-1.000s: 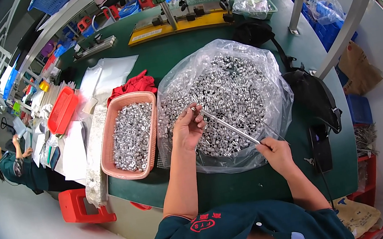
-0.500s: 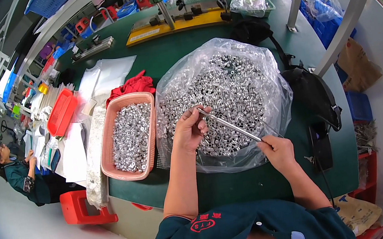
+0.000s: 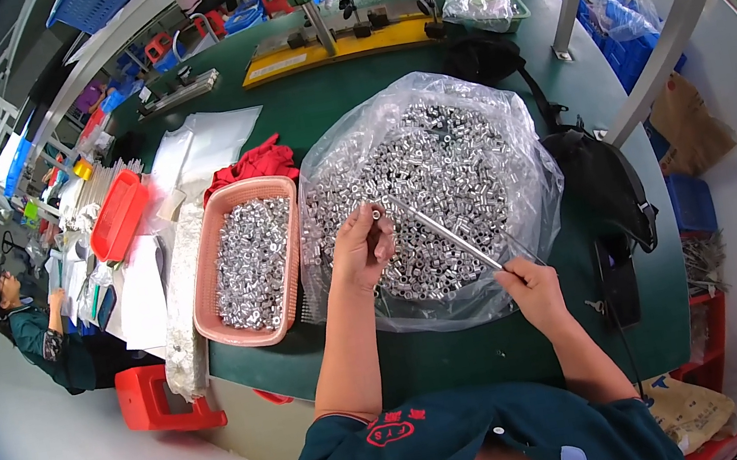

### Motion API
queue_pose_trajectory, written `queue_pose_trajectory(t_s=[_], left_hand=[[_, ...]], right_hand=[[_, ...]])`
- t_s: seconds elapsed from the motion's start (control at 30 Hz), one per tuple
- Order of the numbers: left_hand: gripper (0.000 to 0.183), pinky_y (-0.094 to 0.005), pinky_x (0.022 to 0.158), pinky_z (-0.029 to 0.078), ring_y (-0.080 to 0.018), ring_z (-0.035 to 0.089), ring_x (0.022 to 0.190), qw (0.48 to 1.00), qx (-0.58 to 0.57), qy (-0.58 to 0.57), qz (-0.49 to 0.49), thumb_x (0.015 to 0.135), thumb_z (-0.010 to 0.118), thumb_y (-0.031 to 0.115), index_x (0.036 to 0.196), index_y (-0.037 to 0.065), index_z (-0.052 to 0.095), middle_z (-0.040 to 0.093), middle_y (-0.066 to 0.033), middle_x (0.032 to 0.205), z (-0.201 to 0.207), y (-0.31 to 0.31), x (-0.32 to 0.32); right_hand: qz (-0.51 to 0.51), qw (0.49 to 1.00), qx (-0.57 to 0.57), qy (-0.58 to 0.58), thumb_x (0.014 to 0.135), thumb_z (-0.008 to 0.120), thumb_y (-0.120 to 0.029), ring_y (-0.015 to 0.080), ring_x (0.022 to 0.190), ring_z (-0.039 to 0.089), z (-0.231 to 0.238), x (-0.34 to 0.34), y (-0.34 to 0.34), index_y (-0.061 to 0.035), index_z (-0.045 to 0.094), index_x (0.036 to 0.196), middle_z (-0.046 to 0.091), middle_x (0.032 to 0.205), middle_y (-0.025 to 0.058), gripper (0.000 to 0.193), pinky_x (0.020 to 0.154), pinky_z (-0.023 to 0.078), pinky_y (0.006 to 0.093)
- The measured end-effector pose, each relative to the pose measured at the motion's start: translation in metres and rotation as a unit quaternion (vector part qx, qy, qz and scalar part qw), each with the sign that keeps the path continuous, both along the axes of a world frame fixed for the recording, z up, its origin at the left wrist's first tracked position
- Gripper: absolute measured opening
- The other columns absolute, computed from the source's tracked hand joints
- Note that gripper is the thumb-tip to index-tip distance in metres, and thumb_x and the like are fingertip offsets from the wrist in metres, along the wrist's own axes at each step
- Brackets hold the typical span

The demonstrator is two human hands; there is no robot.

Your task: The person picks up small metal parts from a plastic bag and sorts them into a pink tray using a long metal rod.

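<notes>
Over a clear plastic bag (image 3: 529, 169) piled with small metal sleeves (image 3: 459, 156), my left hand (image 3: 361, 253) pinches one small metal sleeve (image 3: 376, 215) between thumb and fingers. My right hand (image 3: 535, 290) is closed round the near end of a slim metal rod (image 3: 456, 242). The rod slants up and to the left, and its far tip stops just right of my left fingertips, apart from the sleeve. Left of the bag, a pink plastic basket (image 3: 202, 302) holds many more of the shiny metal pieces.
A red cloth (image 3: 252, 165) lies behind the basket, with a red tray (image 3: 118, 216) and papers farther left. To the right are a black bag (image 3: 600, 186) and a grey frame post (image 3: 667, 34). A yellow-based fixture (image 3: 292, 64) stands at the back. One co-worker (image 3: 39, 329) is at far left.
The rod's tip was at the piece in my left fingers; now it is apart from it, to the right. My left hand has turned slightly, showing the sleeve's open end.
</notes>
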State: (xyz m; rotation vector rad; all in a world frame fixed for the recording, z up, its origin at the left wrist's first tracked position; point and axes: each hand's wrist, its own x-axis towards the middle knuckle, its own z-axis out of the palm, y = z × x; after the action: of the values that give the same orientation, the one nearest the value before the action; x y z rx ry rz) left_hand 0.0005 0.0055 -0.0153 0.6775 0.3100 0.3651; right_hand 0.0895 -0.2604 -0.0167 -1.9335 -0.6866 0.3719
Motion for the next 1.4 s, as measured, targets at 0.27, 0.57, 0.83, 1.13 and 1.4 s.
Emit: queue_pose_trajectory(t_s=[0.27,0.57,0.83,1.13,1.4], left_hand=[[0.016,-0.0233,0.041,0.033,-0.0098,0.042,0.040,0.999,-0.018,-0.037,0.014,0.092,0.050,0.019,0.101,0.006,0.052,0.057,-0.0061,0.067,0.003,0.001,-0.001],[0.017,-0.0225,0.041,0.030,-0.0095,0.037,0.038,0.998,-0.034,-0.061,0.004,0.092,0.049,0.017,0.102,0.003,0.051,0.052,-0.0048,0.057,0.004,0.002,-0.002],[0.011,-0.0194,0.037,0.029,-0.0075,0.041,0.041,0.987,0.136,0.043,0.073,0.086,0.057,0.013,0.090,0.004,0.056,0.051,-0.0027,0.055,0.010,-0.004,-0.002],[0.016,-0.0186,0.035,0.026,-0.0071,0.042,0.040,0.981,0.171,0.086,-0.016,0.085,0.060,0.016,0.093,0.002,0.055,0.048,-0.0018,0.052,0.015,-0.013,0.002],[0.037,-0.0208,0.053,0.037,-0.0082,0.051,0.064,0.963,0.249,0.105,0.000,0.086,0.060,0.030,0.108,0.001,0.053,0.059,-0.0051,0.082,0.021,-0.012,0.001]], right_hand=[[0.002,1.000,-0.017,-0.020,0.079,0.066,-0.017,0.0137,0.046,0.043,0.001,-0.001,0.000,-0.0035,0.063,0.082,0.047,0.053,0.0085,0.014,0.047,0.037,0.0277],[0.003,0.998,-0.045,-0.054,0.077,0.067,-0.013,0.0081,0.049,0.042,0.003,-0.002,0.000,-0.0016,0.062,0.083,0.048,0.054,0.0060,0.013,0.048,0.037,0.0252],[0.002,0.991,-0.067,-0.117,0.075,0.068,-0.014,0.0188,0.047,0.050,0.009,-0.004,-0.001,-0.0034,0.063,0.082,0.051,0.056,0.0098,0.014,0.047,0.039,0.0285],[-0.003,0.966,-0.026,-0.257,0.075,0.068,-0.013,0.0207,0.046,0.049,0.007,-0.007,0.003,-0.0036,0.062,0.079,0.050,0.055,0.0107,0.012,0.046,0.038,0.0293],[-0.007,0.999,-0.024,-0.048,0.079,0.066,-0.019,0.0214,0.048,0.048,-0.005,-0.005,0.004,-0.0027,0.060,0.080,0.050,0.056,0.0126,0.017,0.049,0.039,0.0311]])
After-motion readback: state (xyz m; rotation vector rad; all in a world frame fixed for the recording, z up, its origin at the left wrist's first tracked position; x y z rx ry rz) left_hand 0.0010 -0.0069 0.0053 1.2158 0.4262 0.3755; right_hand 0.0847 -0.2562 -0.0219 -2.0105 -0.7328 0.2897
